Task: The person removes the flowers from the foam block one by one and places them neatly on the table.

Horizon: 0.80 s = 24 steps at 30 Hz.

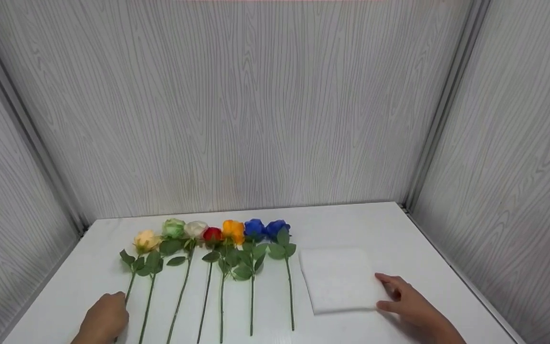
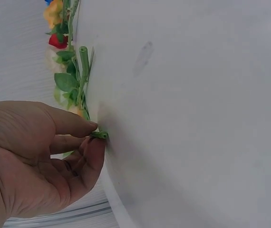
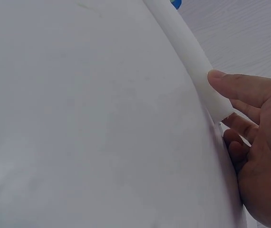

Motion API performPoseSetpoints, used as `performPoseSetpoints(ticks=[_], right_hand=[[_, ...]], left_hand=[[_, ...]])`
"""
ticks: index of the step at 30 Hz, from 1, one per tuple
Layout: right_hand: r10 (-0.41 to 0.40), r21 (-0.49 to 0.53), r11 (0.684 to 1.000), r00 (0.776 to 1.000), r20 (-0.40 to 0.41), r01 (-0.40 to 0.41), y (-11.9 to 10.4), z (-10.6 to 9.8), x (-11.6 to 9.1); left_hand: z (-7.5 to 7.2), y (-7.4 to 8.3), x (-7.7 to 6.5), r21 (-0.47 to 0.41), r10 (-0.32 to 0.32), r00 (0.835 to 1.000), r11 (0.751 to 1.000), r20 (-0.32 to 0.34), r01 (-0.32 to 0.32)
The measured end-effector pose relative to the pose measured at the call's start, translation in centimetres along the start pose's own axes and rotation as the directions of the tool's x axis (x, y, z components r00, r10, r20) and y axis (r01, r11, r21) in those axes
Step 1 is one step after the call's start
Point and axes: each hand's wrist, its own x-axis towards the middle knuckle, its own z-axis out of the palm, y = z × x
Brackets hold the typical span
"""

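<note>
My left hand [image 1: 104,316] is at the left of the table and pinches the stem end of the leftmost rose, a pale yellow one [image 1: 146,241]. In the left wrist view the cut stem tip [image 2: 100,135] shows between thumb and forefinger. At the right, a folded white cloth [image 1: 339,281] lies flat on the table. My right hand [image 1: 406,303] is at its right edge, thumb and forefinger spread apart. The right wrist view has the thumb against the near edge of the cloth [image 3: 192,57] by its corner, the other fingers beyond its end.
To the right of the yellow rose lie several more long-stemmed roses, among them a green [image 1: 174,228], a white [image 1: 195,229], a red [image 1: 212,234], an orange [image 1: 233,231] and two blue ones [image 1: 277,229]. Grey wood-grain panels [image 1: 237,105] enclose the white table [image 1: 351,224] at the back and sides.
</note>
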Motion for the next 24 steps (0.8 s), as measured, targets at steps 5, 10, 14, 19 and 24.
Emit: performPoseSetpoints(ticks=[5,10,14,19,24], right_hand=[[-0.045,0.002,0.999,0.999,0.008,0.045,0.1,-0.1,0.0],[-0.059,-0.002,0.998,0.998,0.014,0.059,0.1,-0.3,0.1],[-0.041,-0.006,0.999,0.999,0.014,0.041,0.0,-0.4,0.2],[-0.009,-0.025,1.0,1.0,0.011,0.01,-0.3,-0.5,0.1],[0.016,-0.037,0.999,0.999,0.028,-0.015,-1.3,-0.7,0.4]], left_hand=[[-0.3,0.1,-0.4,0.006,0.011,1.0,1.0,-0.012,-0.011],[-0.3,-0.1,-0.5,0.014,0.005,1.0,1.0,-0.008,-0.005],[-0.3,-0.3,-0.4,0.004,-0.026,0.999,1.0,0.022,0.026],[-0.3,-0.3,-0.2,-0.037,-0.074,0.997,0.996,0.038,0.076],[-0.8,0.1,-0.6,-0.036,-0.095,0.994,0.995,0.049,0.097]])
